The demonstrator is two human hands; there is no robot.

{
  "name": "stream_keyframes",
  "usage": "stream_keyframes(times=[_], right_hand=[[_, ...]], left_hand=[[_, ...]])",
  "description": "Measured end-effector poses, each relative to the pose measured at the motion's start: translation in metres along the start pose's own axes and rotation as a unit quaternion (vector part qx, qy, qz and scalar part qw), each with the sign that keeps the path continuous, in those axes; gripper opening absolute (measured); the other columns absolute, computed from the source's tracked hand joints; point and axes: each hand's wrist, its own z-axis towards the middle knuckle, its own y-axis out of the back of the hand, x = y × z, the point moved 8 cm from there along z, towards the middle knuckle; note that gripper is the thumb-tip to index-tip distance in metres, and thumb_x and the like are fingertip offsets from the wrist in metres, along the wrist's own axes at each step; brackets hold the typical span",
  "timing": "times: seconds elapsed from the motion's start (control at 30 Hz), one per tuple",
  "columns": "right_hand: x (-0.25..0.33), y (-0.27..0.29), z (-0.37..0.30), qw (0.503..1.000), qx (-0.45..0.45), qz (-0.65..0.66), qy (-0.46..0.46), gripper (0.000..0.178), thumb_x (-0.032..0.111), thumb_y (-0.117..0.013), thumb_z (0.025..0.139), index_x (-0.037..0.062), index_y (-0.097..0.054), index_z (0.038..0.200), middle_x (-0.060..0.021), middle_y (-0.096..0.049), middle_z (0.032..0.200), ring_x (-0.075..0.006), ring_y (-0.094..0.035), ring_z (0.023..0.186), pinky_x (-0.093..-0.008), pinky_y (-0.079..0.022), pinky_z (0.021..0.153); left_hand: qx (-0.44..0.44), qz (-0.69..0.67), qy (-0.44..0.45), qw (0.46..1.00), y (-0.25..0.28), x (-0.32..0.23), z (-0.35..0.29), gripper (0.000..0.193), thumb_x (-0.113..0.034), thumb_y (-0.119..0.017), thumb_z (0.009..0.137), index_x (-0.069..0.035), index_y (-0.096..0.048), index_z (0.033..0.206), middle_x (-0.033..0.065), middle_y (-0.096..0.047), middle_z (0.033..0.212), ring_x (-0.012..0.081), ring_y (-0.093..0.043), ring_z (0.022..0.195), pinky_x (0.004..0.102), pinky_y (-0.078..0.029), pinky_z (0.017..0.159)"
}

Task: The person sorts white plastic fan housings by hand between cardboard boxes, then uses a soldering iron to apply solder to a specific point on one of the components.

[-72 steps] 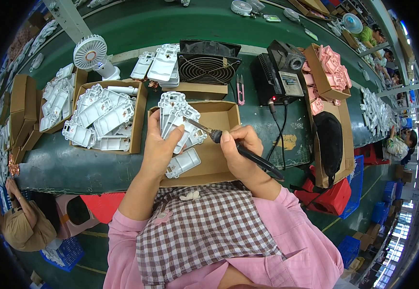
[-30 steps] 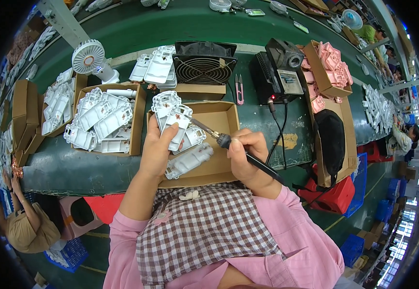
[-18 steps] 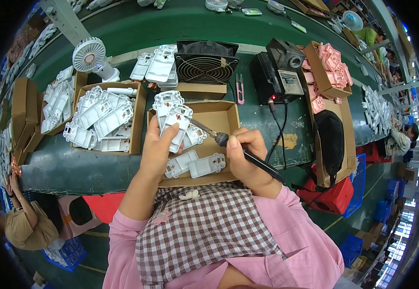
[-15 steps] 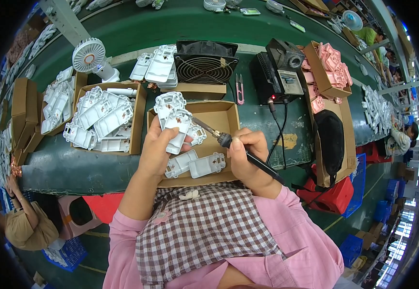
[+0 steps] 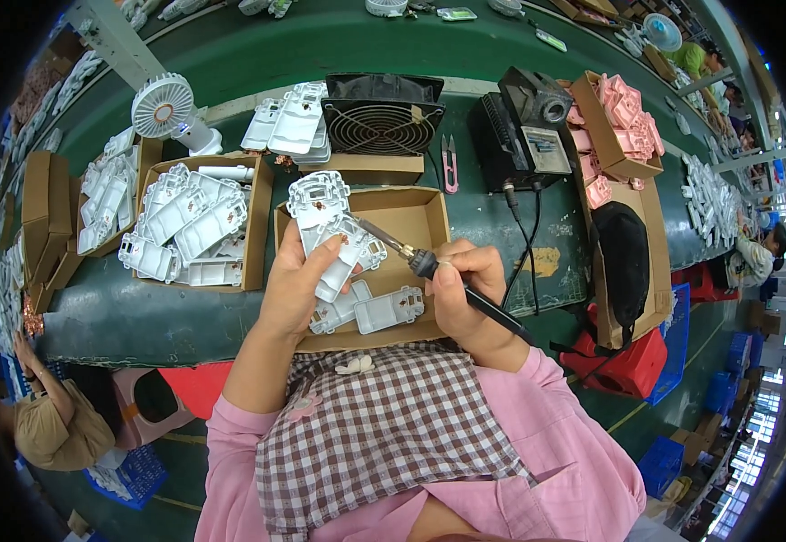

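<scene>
Partly hidden white casings (image 5: 332, 274), soldering iron (image 5: 424, 263), in hands (image 5: 292, 287) (image 5: 462, 289) (contact unclear)

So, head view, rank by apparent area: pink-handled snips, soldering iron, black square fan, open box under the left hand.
1. Open box, partly covered
2. Black square fan
3. Soldering iron, long but thin
4. Pink-handled snips

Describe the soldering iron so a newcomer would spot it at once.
Find the open box just above the checked apron. At its right side, the right hand grips the iron. It is slim, with a black handle and metal tip, unlike the broad white parts in the left hand.
</scene>
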Motion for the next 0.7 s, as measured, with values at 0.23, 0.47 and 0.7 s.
stream_keyframes(times=[0.23, 0.47, 0.7], right_hand=[[0.001, 0.0, 0.001, 1.0, 0.003, 0.002, -0.004, 0.015, 0.003, -0.061, 0.085, 0.002, -0.047, 0.09, -0.0098, -0.059, 0.075, -0.009, -0.053, 0.058, -0.0225, -0.043, 0.051], [0.001, -0.001, 0.0, 1.0, 0.008, -0.002, 0.0, 0.015, 0.003, -0.06, 0.085, 0.0021, -0.046, 0.089, -0.0098, -0.059, 0.073, -0.0087, -0.053, 0.057, -0.0225, -0.043, 0.051], [0.002, -0.003, 0.0, 1.0, 0.015, -0.014, -0.014, 0.015, 0.003, -0.06, 0.086, 0.0024, -0.046, 0.088, -0.0095, -0.059, 0.071, -0.0092, -0.053, 0.056, -0.0226, -0.043, 0.05]], left_hand=[[-0.022, 0.039, -0.03, 0.999, 0.002, -0.001, -0.001, 0.034, -0.013, -0.057, 0.091, -0.005, -0.042, 0.121, 0.0076, -0.059, 0.093, 0.0149, -0.062, 0.073, 0.0243, -0.048, 0.051], [-0.038, 0.086, -0.044, 0.995, 0.01, 0.0, -0.001, 0.035, -0.011, -0.058, 0.09, -0.004, -0.043, 0.121, 0.005, -0.059, 0.098, 0.0078, -0.058, 0.075, 0.0213, -0.049, 0.054], [-0.048, 0.096, -0.055, 0.993, 0.01, 0.0, -0.001, 0.035, -0.012, -0.058, 0.09, -0.003, -0.044, 0.12, 0.0044, -0.058, 0.097, 0.0065, -0.056, 0.073, 0.0204, -0.048, 0.054]])
